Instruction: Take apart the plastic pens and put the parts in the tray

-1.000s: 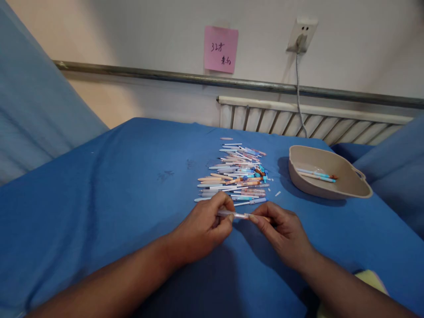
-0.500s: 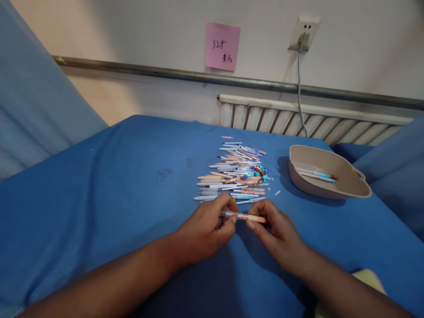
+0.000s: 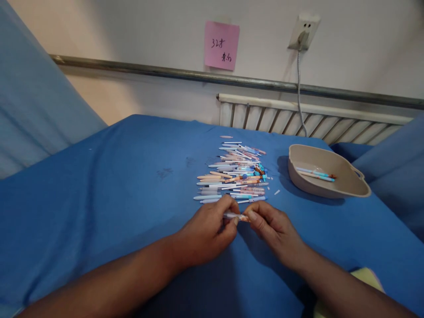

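Because the pen [image 3: 236, 217] seemed light, slim and stiff, my left grip [image 3: 206, 230] and right grip [image 3: 272, 230] pinched its ends.

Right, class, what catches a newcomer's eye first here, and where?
Low in the middle, the left hand and right hand pinch one pen between them. Behind it a pile of pens lies on the blue cloth, a beige tray with a few more to its right. A pink note sticks on the wall above.
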A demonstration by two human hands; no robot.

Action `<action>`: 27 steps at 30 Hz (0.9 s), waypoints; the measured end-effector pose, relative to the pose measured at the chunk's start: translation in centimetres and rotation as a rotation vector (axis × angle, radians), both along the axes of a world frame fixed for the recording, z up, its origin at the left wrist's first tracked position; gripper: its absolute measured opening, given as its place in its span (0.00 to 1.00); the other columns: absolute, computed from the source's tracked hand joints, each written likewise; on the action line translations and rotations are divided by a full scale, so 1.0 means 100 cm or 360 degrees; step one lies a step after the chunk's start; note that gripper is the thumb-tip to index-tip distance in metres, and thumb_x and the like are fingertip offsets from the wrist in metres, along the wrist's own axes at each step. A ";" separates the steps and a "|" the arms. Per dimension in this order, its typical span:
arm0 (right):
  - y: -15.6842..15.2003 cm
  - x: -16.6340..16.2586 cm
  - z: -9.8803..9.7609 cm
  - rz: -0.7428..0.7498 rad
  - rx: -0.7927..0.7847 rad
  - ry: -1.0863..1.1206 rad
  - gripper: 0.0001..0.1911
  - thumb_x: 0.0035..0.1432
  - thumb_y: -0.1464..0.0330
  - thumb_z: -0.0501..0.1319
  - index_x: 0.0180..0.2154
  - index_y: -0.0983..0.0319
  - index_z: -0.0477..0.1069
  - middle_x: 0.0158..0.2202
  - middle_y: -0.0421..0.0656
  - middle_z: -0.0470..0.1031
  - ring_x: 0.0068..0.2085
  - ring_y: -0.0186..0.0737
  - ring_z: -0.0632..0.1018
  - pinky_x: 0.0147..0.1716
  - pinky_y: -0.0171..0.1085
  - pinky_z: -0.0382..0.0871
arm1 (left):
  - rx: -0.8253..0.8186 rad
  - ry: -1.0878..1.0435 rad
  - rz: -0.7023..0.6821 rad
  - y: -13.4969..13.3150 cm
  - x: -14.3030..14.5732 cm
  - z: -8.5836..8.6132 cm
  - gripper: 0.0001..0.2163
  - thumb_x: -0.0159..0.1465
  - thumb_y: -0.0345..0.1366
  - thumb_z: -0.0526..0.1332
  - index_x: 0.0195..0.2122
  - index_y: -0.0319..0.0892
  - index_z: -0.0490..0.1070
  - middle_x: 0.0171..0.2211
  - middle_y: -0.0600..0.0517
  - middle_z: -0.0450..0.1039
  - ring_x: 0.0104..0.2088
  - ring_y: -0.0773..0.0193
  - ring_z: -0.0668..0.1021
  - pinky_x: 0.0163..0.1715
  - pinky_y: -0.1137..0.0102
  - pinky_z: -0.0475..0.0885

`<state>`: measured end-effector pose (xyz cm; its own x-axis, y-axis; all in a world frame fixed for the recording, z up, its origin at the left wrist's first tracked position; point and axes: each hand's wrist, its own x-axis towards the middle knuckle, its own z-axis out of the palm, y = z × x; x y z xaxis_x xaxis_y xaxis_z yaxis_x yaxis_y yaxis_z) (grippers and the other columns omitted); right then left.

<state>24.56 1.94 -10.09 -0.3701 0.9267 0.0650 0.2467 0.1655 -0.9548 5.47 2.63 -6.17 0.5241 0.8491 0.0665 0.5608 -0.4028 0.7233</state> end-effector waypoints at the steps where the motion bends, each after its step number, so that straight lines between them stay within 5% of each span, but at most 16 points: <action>1: 0.000 0.000 -0.001 -0.0018 0.0028 0.0026 0.11 0.62 0.60 0.55 0.33 0.60 0.64 0.24 0.35 0.62 0.24 0.31 0.63 0.22 0.30 0.57 | -0.0015 -0.0002 0.0025 0.001 0.000 -0.001 0.01 0.63 0.31 0.53 0.35 0.43 0.61 0.24 0.59 0.62 0.23 0.69 0.65 0.25 0.74 0.58; 6: 0.000 0.003 -0.002 -0.0058 0.0257 -0.0151 0.05 0.62 0.65 0.56 0.34 0.60 0.65 0.28 0.38 0.68 0.28 0.33 0.67 0.27 0.31 0.60 | -0.0034 0.0009 0.0040 0.003 0.000 -0.001 0.02 0.62 0.29 0.53 0.35 0.44 0.62 0.23 0.60 0.62 0.23 0.69 0.65 0.25 0.74 0.58; 11: 0.002 0.005 0.001 0.0026 0.0349 -0.0275 0.14 0.66 0.64 0.51 0.28 0.61 0.64 0.22 0.36 0.65 0.24 0.31 0.66 0.25 0.31 0.58 | -0.0029 -0.0006 0.0006 0.001 0.000 0.001 0.02 0.62 0.29 0.53 0.34 0.43 0.62 0.23 0.60 0.61 0.23 0.70 0.65 0.25 0.74 0.58; 20: 0.000 0.001 -0.003 -0.0058 0.0259 -0.0170 0.06 0.60 0.65 0.58 0.34 0.60 0.64 0.26 0.36 0.67 0.27 0.32 0.67 0.26 0.31 0.60 | -0.0065 -0.0002 0.0040 0.002 0.000 0.000 0.01 0.63 0.30 0.53 0.35 0.43 0.62 0.23 0.60 0.61 0.22 0.70 0.65 0.24 0.74 0.58; 27: 0.003 0.004 0.001 0.0061 0.0201 -0.0231 0.17 0.65 0.61 0.52 0.26 0.61 0.66 0.19 0.35 0.62 0.21 0.30 0.64 0.23 0.31 0.57 | -0.0051 -0.0046 -0.0020 -0.002 0.001 -0.003 0.01 0.64 0.31 0.53 0.35 0.43 0.61 0.24 0.59 0.63 0.23 0.70 0.65 0.24 0.74 0.59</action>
